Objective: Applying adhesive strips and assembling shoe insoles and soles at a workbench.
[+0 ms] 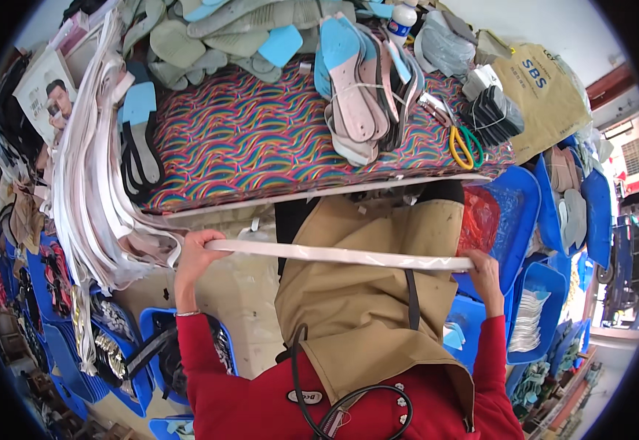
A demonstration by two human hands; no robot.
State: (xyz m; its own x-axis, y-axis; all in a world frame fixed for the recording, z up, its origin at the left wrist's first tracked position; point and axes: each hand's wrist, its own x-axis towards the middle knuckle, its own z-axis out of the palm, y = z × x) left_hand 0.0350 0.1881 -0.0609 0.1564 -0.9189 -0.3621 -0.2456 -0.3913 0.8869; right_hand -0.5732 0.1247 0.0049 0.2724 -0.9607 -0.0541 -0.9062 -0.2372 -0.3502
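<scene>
A long white strip (334, 254) is stretched nearly level across my lap, in front of the tan apron (363, 301). My left hand (201, 255) is closed on its left end, and my right hand (484, 271) grips the other end. Close to my left hand, a thick bundle of white and pale pink strips (88, 176) hangs over the table's left side. On the table, which has a wavy multicoloured cover (239, 139), lies a tied bundle of pink and blue insoles (356, 95). Scissors (465, 147) with yellow and green handles rest to its right.
Grey-green insoles (242, 37) are heaped along the table's far side. Black pieces (497, 116) in a tied bundle and a yellow-brown bag (547, 95) sit at the right. Blue bins (521, 213) crowd the floor on both sides. A black cable (297, 367) loops over my chest.
</scene>
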